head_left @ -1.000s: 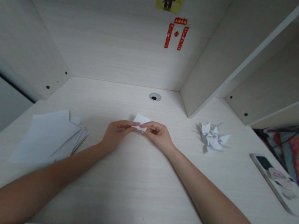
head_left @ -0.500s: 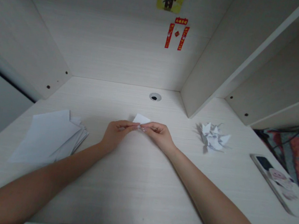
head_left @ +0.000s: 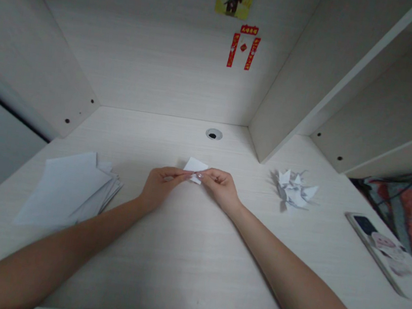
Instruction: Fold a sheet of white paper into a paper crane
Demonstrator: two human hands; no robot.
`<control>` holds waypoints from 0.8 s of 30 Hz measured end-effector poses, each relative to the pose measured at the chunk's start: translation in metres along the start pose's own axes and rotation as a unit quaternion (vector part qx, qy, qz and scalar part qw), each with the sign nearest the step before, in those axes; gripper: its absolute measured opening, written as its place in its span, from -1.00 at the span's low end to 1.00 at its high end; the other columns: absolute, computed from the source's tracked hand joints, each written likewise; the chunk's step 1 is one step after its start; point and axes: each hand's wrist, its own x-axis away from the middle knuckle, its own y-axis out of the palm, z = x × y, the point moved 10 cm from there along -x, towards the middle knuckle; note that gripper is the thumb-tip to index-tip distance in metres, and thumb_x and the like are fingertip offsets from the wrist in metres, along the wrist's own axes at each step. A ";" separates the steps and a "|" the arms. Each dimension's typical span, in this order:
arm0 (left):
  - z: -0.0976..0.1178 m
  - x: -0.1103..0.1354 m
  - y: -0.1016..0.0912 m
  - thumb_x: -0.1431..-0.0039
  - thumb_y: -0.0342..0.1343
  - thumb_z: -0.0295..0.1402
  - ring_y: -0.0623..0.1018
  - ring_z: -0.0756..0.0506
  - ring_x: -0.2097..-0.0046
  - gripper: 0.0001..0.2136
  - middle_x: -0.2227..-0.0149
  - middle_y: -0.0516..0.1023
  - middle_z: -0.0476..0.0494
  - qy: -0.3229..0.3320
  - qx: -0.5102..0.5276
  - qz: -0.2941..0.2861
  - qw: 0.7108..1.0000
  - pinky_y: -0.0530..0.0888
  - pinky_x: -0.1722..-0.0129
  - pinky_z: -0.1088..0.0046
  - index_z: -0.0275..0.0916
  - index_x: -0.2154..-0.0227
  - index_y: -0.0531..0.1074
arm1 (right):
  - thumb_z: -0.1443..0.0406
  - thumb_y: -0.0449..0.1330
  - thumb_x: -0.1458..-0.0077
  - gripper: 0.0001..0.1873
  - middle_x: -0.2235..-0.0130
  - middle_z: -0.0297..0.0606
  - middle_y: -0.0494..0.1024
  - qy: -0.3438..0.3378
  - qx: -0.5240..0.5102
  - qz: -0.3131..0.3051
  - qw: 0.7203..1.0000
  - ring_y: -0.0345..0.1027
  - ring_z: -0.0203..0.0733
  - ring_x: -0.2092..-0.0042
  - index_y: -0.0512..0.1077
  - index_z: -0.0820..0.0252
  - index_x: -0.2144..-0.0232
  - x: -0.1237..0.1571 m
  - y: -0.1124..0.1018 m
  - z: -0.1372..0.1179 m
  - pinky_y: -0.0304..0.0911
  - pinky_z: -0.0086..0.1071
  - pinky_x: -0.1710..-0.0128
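Observation:
A small folded piece of white paper (head_left: 196, 165) lies between my two hands near the middle of the desk. My left hand (head_left: 164, 182) pinches its left side between thumb and fingers. From the other side, my right hand (head_left: 220, 184) is closed on the paper's right edge, thumb pressed against it. The fingertips of both hands are close together and cover part of the paper. Its exact folds are too small to make out.
Left of my hands is a stack of white paper sheets (head_left: 67, 186). Several folded white paper cranes (head_left: 295, 190) are bunched on the right, with a phone (head_left: 379, 253) beyond them. An upright panel (head_left: 296, 85) and a cable hole (head_left: 214, 134) are at the back.
My right fingertips have shifted slightly right, away from the left ones. More of the white paper shows between and below the fingers. My left hand stays nearly where it was.

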 end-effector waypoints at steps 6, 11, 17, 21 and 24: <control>0.000 0.000 0.000 0.03 0.19 -0.20 0.58 -0.11 0.23 -0.80 0.29 0.63 -0.06 0.007 -0.014 0.005 1.000 0.45 0.14 0.40 -0.15 0.35 0.59 | 0.13 0.32 0.17 -0.76 0.44 -0.30 0.60 0.001 0.006 0.011 1.000 0.41 -0.29 0.42 0.55 0.18 0.48 0.000 -0.001 0.001 0.27 -0.41 0.34; 0.001 0.000 -0.003 0.04 0.20 -0.20 0.58 -0.12 0.23 -0.79 0.28 0.63 -0.09 0.010 -0.014 0.017 1.000 0.45 0.14 0.40 -0.16 0.36 0.59 | 0.14 0.33 0.18 -0.76 0.39 -0.25 0.61 -0.003 0.022 0.044 0.999 0.44 -0.23 0.38 0.56 0.17 0.45 0.001 -0.006 0.001 0.32 -0.35 0.30; 0.002 0.001 -0.001 0.03 0.19 -0.20 0.58 -0.13 0.21 -0.78 0.27 0.62 -0.09 0.010 -0.008 0.006 1.000 0.45 0.12 0.38 -0.17 0.35 0.59 | 0.16 0.33 0.17 -0.78 0.43 -0.26 0.61 -0.001 0.000 0.049 0.999 0.44 -0.25 0.42 0.56 0.18 0.46 0.001 -0.005 0.003 0.33 -0.37 0.34; 0.001 0.001 -0.002 0.03 0.20 -0.20 0.58 -0.11 0.23 -0.79 0.27 0.63 -0.10 0.013 -0.005 0.012 1.000 0.45 0.15 0.40 -0.18 0.36 0.59 | 0.17 0.32 0.15 -0.80 0.45 -0.27 0.60 -0.008 0.007 0.052 0.999 0.43 -0.27 0.44 0.56 0.18 0.46 0.002 -0.005 0.000 0.32 -0.39 0.37; -0.002 0.001 -0.003 0.07 0.23 -0.19 0.57 -0.10 0.29 -0.70 0.31 0.63 -0.11 -0.004 0.005 0.018 1.000 0.45 0.24 0.43 -0.21 0.26 0.56 | 0.18 0.33 0.16 -0.81 0.46 -0.27 0.60 -0.019 0.024 0.056 0.998 0.44 -0.25 0.45 0.56 0.18 0.46 0.004 -0.005 -0.005 0.33 -0.38 0.39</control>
